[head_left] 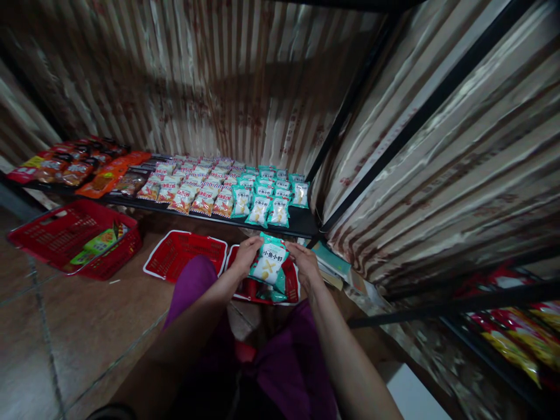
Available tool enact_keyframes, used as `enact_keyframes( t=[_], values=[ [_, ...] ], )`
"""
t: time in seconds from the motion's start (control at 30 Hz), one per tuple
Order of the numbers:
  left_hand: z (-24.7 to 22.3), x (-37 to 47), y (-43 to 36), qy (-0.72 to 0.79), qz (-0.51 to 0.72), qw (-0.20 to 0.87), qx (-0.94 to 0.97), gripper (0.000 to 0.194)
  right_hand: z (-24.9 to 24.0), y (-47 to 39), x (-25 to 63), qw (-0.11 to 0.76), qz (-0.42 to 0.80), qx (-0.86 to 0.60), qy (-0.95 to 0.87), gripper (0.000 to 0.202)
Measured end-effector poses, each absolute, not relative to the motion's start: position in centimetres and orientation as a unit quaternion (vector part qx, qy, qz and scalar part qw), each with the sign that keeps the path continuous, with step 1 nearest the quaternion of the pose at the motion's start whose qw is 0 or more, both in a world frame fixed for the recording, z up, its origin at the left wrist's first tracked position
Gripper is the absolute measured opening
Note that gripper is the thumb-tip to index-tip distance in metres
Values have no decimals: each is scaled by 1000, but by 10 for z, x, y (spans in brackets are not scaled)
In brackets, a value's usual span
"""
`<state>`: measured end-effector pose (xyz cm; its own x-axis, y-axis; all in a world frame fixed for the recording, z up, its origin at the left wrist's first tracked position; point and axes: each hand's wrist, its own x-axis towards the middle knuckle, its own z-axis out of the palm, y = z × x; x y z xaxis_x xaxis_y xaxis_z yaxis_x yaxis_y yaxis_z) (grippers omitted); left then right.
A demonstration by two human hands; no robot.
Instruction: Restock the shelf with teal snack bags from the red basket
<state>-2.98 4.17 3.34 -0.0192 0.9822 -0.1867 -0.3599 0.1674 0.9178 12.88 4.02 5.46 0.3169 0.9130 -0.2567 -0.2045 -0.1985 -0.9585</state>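
A teal and white snack bag [268,261] is held upright between my two hands, its printed front facing me. My left hand [247,254] is closed on its left upper edge. On the opposite edge my right hand [305,260] grips it near the top corner. Below the bag stands a small red basket [294,286] with a white rim, and another teal bag [276,296] lies in it. Just beyond my hands, matching teal bags [261,209] stand in rows at the right end of a low black shelf [301,220].
Red-and-white snack bags [186,195], orange packets [105,175] and dark red packs [56,166] fill the shelf leftward. A second red basket [186,254] and a larger one [79,233] with green packets sit on the tiled floor. Books [332,262] lie right; black posts [359,90] slant nearby.
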Motion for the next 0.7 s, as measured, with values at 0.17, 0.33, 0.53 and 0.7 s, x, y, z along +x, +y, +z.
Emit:
enact_keyframes(
  t=[0.17, 0.33, 0.53, 0.7],
  values=[
    [32, -29, 43, 473, 550, 599, 340, 32, 57, 36, 123, 564, 502, -590, -286, 27],
    [38, -32, 38, 476, 530, 607, 353, 34, 57, 36, 118, 589, 484, -595, -256, 28],
    [37, -44, 18, 460, 468, 641, 399, 34, 55, 39, 127, 611, 449, -602, -251, 28],
    [32, -45, 5, 467, 460, 624, 425, 35, 68, 43, 143, 587, 424, -608, -325, 29]
  ],
)
